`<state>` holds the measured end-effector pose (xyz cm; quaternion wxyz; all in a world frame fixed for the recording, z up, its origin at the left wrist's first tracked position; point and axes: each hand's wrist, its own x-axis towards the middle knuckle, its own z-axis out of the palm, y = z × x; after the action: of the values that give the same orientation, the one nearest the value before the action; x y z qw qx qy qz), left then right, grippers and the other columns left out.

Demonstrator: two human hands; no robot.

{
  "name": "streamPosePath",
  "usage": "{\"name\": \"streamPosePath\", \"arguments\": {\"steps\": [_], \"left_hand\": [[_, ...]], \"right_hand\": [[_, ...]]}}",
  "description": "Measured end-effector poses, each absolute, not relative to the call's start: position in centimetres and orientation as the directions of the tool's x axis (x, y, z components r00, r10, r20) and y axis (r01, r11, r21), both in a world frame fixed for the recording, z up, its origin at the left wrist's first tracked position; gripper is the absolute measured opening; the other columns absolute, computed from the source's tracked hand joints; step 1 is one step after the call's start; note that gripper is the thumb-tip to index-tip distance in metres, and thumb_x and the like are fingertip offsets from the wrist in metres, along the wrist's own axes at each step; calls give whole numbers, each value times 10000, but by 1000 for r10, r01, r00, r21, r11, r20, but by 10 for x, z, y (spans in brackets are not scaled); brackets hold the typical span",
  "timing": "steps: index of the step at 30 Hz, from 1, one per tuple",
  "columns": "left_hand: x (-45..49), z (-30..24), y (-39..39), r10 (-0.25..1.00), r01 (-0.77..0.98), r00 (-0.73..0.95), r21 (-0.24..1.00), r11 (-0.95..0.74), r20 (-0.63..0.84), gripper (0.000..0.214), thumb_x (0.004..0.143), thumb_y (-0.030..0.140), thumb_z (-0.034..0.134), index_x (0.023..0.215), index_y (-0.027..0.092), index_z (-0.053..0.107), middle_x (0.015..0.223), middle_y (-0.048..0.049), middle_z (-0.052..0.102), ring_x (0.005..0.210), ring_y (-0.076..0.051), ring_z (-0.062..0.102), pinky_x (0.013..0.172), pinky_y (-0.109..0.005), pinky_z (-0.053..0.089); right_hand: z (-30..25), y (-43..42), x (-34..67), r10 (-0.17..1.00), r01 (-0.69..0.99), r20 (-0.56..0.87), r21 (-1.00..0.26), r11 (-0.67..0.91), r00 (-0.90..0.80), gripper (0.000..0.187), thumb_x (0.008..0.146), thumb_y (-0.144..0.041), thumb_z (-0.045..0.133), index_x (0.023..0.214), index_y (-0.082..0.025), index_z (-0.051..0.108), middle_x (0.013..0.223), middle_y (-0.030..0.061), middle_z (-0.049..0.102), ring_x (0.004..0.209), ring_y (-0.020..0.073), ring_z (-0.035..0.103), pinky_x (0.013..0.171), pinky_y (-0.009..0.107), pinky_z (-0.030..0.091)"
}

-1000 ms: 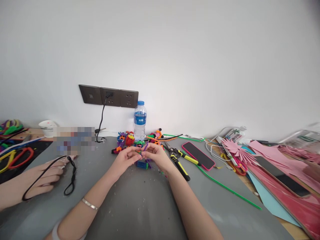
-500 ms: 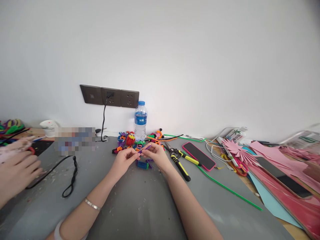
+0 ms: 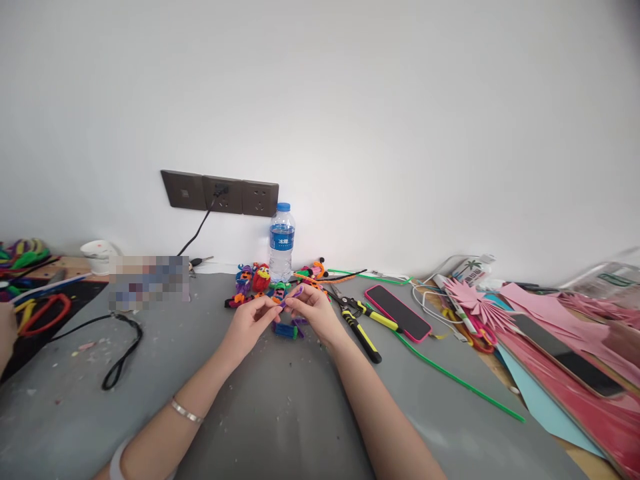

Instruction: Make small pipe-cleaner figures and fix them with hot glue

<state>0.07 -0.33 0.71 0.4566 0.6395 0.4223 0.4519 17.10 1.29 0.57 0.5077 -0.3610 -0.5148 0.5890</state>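
A short piece of purple pipe cleaner [image 3: 299, 293] is pinched between the fingertips of both hands above the grey mat [image 3: 280, 413]. My left hand [image 3: 253, 321] closes thumb and forefinger on its lower end, and my right hand [image 3: 311, 311] grips it from the other side. Just under the hands lies a small blue and green roll [image 3: 285, 331], with bits of purple pipe cleaner beside it. Behind them sit several colourful pipe-cleaner figures, among them a red one [image 3: 261, 277] and a purple-blue one [image 3: 243, 279].
A water bottle [image 3: 282, 247] stands by the wall. Right of my hands are yellow-black pliers [image 3: 361, 330], a pink-cased phone [image 3: 397, 312] and a green pipe cleaner [image 3: 460, 380]. Red-handled scissors [image 3: 47, 315], a black cable [image 3: 120, 363] and part of another person's hand [image 3: 6, 333] are at left.
The other person's hand at left has drawn back to the edge, uncovering the scissors. The black cable has shifted left. My hands stay almost in place, with the purple piece slightly turned.
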Motion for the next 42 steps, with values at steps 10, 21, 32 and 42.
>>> {"name": "streamPosePath", "arguments": {"steps": [10,21,32,42], "left_hand": [[1,4,-2,936,149,254,947,-286,242,245,830,365,609,662,188,585,635,11,563,607,-142,501,597,-237,356],[2,7,-5,934,138,283,954,-267,221,303,855,392,553,636,190,498,606,31,468,567,-121,429,557,-240,328],[3,3,-7,921,101,338,965,-240,194,332,886,436,483,659,203,416,572,62,401,522,-104,370,516,-231,298],[7,-3,-3,971,-123,234,990,69,-38,339,729,468,712,862,164,641,647,21,552,540,-93,451,483,-211,336]], "right_hand": [[6,12,170,971,-269,49,-963,-15,-233,297,645,-359,813,715,-172,594,671,-25,654,572,95,596,575,218,483],[5,10,169,961,-323,4,-942,-89,-277,315,634,-355,825,704,-169,580,659,-22,669,536,84,588,537,202,471],[6,9,166,949,-292,87,-956,-6,-303,326,658,-344,806,727,-175,536,673,-26,640,489,72,547,488,199,440],[13,3,169,786,117,609,-777,618,-107,220,830,-224,638,672,-198,487,737,10,559,716,155,550,649,295,458]]}}
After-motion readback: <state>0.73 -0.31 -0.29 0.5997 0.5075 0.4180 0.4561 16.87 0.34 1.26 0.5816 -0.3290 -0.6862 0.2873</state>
